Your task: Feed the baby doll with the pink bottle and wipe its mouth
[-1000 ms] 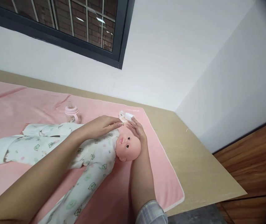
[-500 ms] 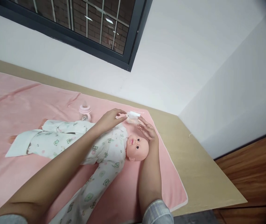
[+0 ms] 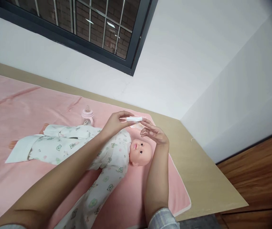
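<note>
My left hand (image 3: 118, 122) is closed in a pinch on the left end of a small, narrow white piece (image 3: 134, 119), held level above the pink blanket. I cannot make out whether it is folded cloth or a stiff strip. At its right end, a fingertip of my right hand (image 3: 156, 133) touches it, with the other fingers loosely bent and apart. Under both arms a baby doll (image 3: 140, 152) lies on its back in a white printed suit (image 3: 117, 143), head to the right. A pale, partly orange packet (image 3: 138, 126) shows behind the white piece, mostly covered by my hands.
Past the doll's legs a pink baby bottle (image 3: 87, 117) stands upright on the pink blanket (image 3: 31, 98). The blanket covers much of a tan tabletop (image 3: 198, 165). A white wall and a dark-framed window (image 3: 128, 63) rise behind the table; wooden panels (image 3: 257, 165) are at right.
The white piece has turned level and looks narrower, and it sits slightly farther left. My right hand has shifted a little right and down. The doll and bottle lie as before.
</note>
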Tool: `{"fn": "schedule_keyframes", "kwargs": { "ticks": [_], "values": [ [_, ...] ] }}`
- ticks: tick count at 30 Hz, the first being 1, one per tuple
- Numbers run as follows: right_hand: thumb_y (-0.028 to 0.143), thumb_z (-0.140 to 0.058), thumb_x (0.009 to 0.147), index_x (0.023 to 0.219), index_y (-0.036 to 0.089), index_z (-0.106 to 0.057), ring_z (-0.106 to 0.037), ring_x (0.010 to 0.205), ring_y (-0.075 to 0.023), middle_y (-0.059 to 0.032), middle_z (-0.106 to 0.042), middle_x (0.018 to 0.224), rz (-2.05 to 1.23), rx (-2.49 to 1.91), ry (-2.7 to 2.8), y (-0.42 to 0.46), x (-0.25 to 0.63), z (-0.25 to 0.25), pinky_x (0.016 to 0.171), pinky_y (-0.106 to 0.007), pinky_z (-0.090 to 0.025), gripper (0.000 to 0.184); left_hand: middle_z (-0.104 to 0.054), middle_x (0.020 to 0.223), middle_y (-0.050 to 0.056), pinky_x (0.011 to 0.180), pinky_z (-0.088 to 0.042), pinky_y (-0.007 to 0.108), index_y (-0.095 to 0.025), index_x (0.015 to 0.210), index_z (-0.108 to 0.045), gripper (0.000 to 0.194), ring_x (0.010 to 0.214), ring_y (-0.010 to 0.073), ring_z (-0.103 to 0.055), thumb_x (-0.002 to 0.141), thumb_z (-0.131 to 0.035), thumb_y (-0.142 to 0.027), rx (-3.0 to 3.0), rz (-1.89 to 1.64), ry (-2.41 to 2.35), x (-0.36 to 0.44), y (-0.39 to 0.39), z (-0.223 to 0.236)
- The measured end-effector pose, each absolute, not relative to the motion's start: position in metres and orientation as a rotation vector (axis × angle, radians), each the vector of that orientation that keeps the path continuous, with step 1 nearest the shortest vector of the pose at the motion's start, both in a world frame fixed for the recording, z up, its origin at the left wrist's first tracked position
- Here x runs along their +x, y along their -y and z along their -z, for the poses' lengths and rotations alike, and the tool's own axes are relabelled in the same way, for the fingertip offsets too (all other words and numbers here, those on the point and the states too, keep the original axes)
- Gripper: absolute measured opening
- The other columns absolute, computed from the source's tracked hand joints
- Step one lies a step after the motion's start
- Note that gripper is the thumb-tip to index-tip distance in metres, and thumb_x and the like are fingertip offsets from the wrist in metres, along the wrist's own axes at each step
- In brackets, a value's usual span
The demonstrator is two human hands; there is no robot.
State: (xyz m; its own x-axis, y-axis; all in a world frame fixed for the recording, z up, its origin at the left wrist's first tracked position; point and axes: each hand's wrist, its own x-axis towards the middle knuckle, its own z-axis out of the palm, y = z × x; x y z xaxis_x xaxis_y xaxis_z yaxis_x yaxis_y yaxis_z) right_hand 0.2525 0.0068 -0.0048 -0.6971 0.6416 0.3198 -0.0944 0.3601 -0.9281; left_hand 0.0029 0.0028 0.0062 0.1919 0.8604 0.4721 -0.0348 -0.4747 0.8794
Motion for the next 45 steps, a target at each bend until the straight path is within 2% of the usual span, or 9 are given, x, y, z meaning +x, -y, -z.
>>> {"fn": "schedule_keyframes", "kwargs": {
  "ticks": [4,7,11,16,20,23,27,37,45],
  "values": [
    [0.044,-0.069,0.082,0.135,0.037,-0.057,-0.061,0.095,-0.0117,-0.0025,-0.020,0.158,-1.407,-0.407,1.951,-0.006,0.241,0.001,0.086,-0.030,-0.057,0.054,-0.070,0.110,0.011,0.090,-0.049,0.034,-0.013,0.097,-0.074,0.047,0.105,0.0271,-0.063,0.063,-0.088,-0.042,1.515,-1.480,-0.649,0.006,-0.001,-0.005],
    [0.043,-0.070,0.082,0.136,0.037,-0.056,-0.062,0.099,-0.0133,-0.0023,-0.017,0.159,-1.430,-0.388,1.961,-0.004,0.236,-0.003,0.087,-0.031,-0.057,0.056,-0.072,0.101,0.011,0.086,-0.050,0.032,-0.012,0.099,-0.074,0.046,0.097,0.0251,-0.065,0.065,-0.087,-0.041,1.417,-1.488,-0.599,0.008,0.000,-0.005],
    [0.056,-0.074,0.073,0.136,0.033,-0.055,-0.061,0.112,-0.0225,-0.0035,-0.012,0.163,-1.426,-0.486,1.903,-0.001,0.247,-0.002,0.090,-0.036,-0.055,0.070,-0.073,0.094,0.009,0.082,-0.050,0.028,-0.012,0.093,-0.074,0.038,0.091,0.0224,-0.065,0.070,-0.085,-0.039,1.357,-1.437,-0.560,0.004,0.002,-0.008],
    [0.069,-0.073,0.064,0.129,0.030,-0.062,-0.060,0.111,-0.0255,-0.0027,-0.020,0.162,-1.332,-0.531,1.584,-0.009,0.271,0.022,0.089,-0.037,-0.054,0.077,-0.068,0.079,0.004,0.064,-0.046,0.025,-0.013,0.086,-0.069,0.031,0.071,0.0170,-0.061,0.072,-0.081,-0.037,1.519,-1.139,-0.610,-0.008,0.005,-0.016],
    [0.065,-0.070,0.066,0.126,0.027,-0.063,-0.057,0.117,-0.0250,-0.0036,-0.029,0.159,-1.361,-0.570,1.338,-0.024,0.278,0.061,0.098,-0.038,-0.051,0.071,-0.055,0.067,-0.001,0.057,-0.036,0.022,-0.013,0.071,-0.061,0.026,0.063,0.0134,-0.052,0.075,-0.072,-0.036,1.933,-0.812,-0.698,-0.011,0.005,-0.016],
    [0.062,-0.064,0.073,0.130,0.026,-0.059,-0.055,0.123,-0.0238,-0.0070,-0.044,0.150,-1.495,-0.626,1.205,-0.031,0.271,0.091,0.106,-0.041,-0.045,0.068,-0.041,0.060,-0.003,0.051,-0.027,0.024,-0.015,0.060,-0.048,0.031,0.056,0.0111,-0.039,0.076,-0.066,-0.035,2.132,-0.624,-0.803,-0.008,0.006,-0.013],
    [0.055,-0.057,0.080,0.136,0.024,-0.054,-0.055,0.126,-0.0230,-0.0074,-0.060,0.135,-1.661,-0.717,1.126,-0.029,0.254,0.110,0.113,-0.047,-0.038,0.064,-0.041,0.059,-0.003,0.048,-0.023,0.025,-0.016,0.061,-0.046,0.026,0.054,0.0122,-0.039,0.073,-0.062,-0.034,2.191,-0.497,-0.901,-0.003,0.011,-0.011],
    [0.043,-0.060,0.082,0.127,0.027,-0.060,-0.047,0.136,-0.0257,-0.0001,-0.047,0.150,-1.745,-0.776,1.097,-0.020,0.245,0.103,0.113,-0.046,-0.040,0.048,-0.047,0.061,-0.004,0.052,-0.030,0.024,-0.018,0.064,-0.051,0.014,0.058,0.0137,-0.046,0.072,-0.059,-0.027,2.242,-0.477,-0.836,0.009,0.018,-0.005],
    [0.039,-0.064,0.081,0.125,0.025,-0.063,-0.052,0.131,-0.0242,-0.0016,-0.051,0.147,-1.774,-0.831,1.151,-0.027,0.246,0.102,0.110,-0.041,-0.044,0.046,-0.053,0.060,-0.002,0.051,-0.028,0.026,-0.019,0.064,-0.058,0.008,0.057,0.0161,-0.048,0.069,-0.061,-0.024,2.337,-0.507,-0.924,0.012,0.020,0.002]
  ]
}}
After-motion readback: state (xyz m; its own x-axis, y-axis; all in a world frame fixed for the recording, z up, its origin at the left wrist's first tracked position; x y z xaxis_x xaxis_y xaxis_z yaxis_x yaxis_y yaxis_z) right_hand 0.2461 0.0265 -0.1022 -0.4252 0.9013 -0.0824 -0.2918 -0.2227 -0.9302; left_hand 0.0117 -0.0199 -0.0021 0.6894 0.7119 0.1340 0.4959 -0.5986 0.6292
